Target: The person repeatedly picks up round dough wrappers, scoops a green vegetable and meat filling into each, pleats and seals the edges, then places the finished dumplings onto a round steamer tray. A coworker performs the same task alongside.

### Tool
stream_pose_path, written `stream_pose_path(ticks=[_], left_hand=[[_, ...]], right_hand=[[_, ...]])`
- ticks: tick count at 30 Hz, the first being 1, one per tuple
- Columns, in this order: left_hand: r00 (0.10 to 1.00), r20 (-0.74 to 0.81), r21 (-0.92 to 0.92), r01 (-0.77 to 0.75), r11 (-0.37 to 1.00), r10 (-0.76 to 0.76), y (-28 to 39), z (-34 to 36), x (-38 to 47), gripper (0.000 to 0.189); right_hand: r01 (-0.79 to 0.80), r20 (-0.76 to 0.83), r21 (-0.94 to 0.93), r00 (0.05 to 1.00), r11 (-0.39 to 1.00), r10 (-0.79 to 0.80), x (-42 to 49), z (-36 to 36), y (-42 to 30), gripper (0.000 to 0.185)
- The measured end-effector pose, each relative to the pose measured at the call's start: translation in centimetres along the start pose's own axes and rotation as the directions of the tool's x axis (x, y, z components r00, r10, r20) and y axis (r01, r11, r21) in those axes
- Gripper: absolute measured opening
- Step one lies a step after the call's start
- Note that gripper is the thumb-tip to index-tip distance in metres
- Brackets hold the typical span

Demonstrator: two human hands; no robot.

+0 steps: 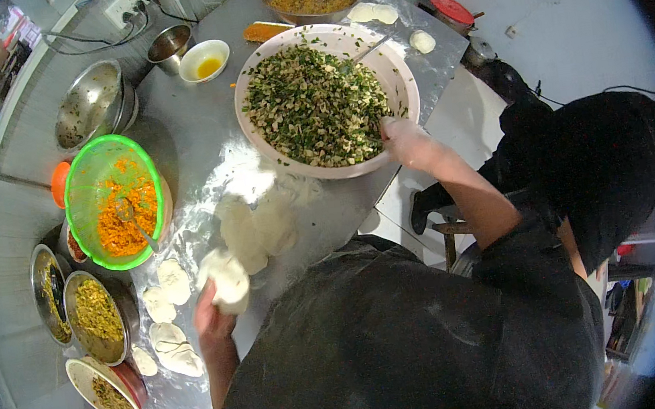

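My left hand (pixel 213 311) holds a round, flat dough wrapper (pixel 227 279), slightly blurred, above the near edge of the metal table. My right hand (pixel 408 139) reaches over the near right rim of a large pale pink basin (pixel 406 95). Its curled fingers meet the chopped green and pale filling (pixel 316 103); whether they grip a tool is hidden. A metal utensil handle (pixel 373 46) leans on the basin's far right side. Several thin dough wrappers (pixel 257 224) overlap on the floured tabletop between my hands. More dough wrappers (pixel 173 282) lie left of my left hand.
A green-rimmed basin (pixel 156 181) of orange filling with a spoon (pixel 134 217) stands left. Bowls of yellow-green filling (pixel 95 316) line the wall. A bowl of yellow liquid (pixel 206 67) and a steel bowl (pixel 310 0) stand farther back. A person in black (pixel 594 156) is close on the right.
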State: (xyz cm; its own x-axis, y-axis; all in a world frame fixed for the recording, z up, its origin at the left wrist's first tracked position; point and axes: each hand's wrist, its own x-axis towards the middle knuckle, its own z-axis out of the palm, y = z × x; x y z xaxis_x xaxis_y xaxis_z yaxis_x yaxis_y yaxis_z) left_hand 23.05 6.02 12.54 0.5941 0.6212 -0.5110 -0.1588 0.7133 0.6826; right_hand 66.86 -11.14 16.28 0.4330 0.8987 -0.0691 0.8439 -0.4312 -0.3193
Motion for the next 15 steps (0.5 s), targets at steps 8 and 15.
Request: stream_pose_path(ticks=[8, 15], left_hand=[[0.968, 0.248, -0.236, 0.099, 0.967, -0.039, 0.0, 16.2, 12.5, 0.044], [0.826, 0.317, 0.799, -0.498, 0.338, 0.467, 0.2, 24.0, 19.2, 0.041]], right_hand=[[-0.203, 0.403, 0.389, 0.914, 0.899, 0.032, 2.1, -6.9, 2.1, 0.012], [-0.118, 0.302, 0.449, 0.953, 0.886, -0.026, 6.4, -5.7, 0.6, 0.008]])
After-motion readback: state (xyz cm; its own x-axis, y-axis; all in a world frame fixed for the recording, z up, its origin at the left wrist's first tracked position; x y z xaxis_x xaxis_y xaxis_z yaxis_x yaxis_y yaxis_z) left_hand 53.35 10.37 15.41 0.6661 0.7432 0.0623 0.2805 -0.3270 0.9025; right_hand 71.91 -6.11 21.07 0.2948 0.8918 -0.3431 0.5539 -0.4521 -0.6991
